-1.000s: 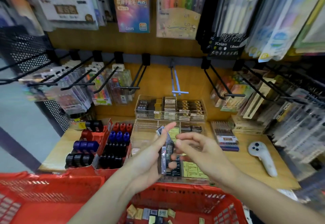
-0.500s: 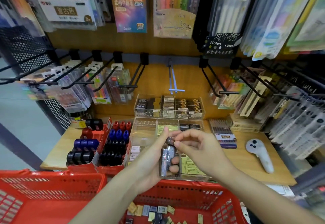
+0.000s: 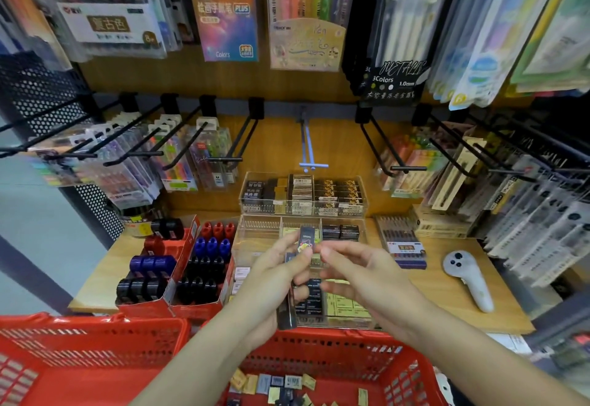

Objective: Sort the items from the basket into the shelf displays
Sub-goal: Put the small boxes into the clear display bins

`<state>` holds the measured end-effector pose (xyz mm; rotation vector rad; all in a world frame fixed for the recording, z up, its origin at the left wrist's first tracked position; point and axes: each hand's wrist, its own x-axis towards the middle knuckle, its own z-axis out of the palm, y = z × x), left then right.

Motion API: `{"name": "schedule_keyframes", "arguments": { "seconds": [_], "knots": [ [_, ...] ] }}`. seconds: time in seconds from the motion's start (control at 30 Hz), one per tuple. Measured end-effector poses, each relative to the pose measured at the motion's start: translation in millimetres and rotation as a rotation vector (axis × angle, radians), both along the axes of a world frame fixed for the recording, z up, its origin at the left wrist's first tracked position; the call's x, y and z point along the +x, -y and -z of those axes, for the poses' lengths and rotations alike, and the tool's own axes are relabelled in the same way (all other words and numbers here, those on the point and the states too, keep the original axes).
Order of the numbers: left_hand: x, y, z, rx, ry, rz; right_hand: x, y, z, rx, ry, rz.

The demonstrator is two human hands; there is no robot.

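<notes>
At frame centre, the left hand (image 3: 271, 278) grips a stack of dark slim packets (image 3: 289, 297); the right hand (image 3: 357, 273) pinches the top packet (image 3: 307, 241) above the red basket (image 3: 344, 361).

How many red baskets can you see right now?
2. The left basket sits at the lower left. The right basket is directly below centre, with small packets lying inside. Others could be outside the frame.

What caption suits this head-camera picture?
Left hand holds a stack of small packs above the red basket; right hand pinches the top one.
</notes>
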<state>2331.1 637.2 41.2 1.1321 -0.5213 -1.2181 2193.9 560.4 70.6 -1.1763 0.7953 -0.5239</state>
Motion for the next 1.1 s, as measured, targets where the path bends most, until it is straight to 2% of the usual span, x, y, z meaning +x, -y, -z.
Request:
{"name": "schedule_keyframes", "arguments": {
  "seconds": [0.07,0.13,0.2,0.27,0.4,0.5,0.63,0.7,0.8,0.87,1.1],
  "knots": [
    [-2.4,1.1,0.4,-0.014,-0.083,0.053,4.1,-3.9,2.8,0.106,0.015,-0.002],
    [-5.1,1.3,0.9,-0.005,-0.002,0.102,7.7,-4.8,4.3,0.185,-0.011,0.033],
    [-6.1,0.7,2.7,0.035,0.120,0.127,8.6,-1.9,7.4,0.173,-0.092,0.060],
    [-6.4,-0.7,2.0,0.050,0.111,0.139,8.4,2.4,7.7,0.189,-0.099,0.056],
    [1.7,0.6,-6.2,0.054,-0.310,-0.020,5.8,16.0,-0.2,0.235,0.116,0.161],
    [10.9,3.5,-9.2,0.033,-0.442,-0.164,1.7,13.0,-5.8,0.072,-0.015,0.083],
    [7.3,7.1,-9.1,-0.048,-0.348,-0.362,4.5,-19.8,-0.2,-0.141,-0.276,-0.255],
    [2.9,10.1,-12.3,-0.057,-0.301,-0.399,10.3,-32.5,3.3,-0.197,-0.255,-0.268],
    [4.1,12.9,-17.9,-0.095,-0.476,-0.453,11.5,-29.8,0.1,-0.266,-0.211,-0.187],
    [10.3,9.8,-19.4,-0.084,-0.557,-0.445,6.1,-20.3,-4.5,-0.256,-0.176,-0.162],
    [24.1,-1.8,-18.9,0.039,-0.531,-0.167,-5.6,2.4,-10.2,-0.133,-0.133,-0.069]
  ]
}}
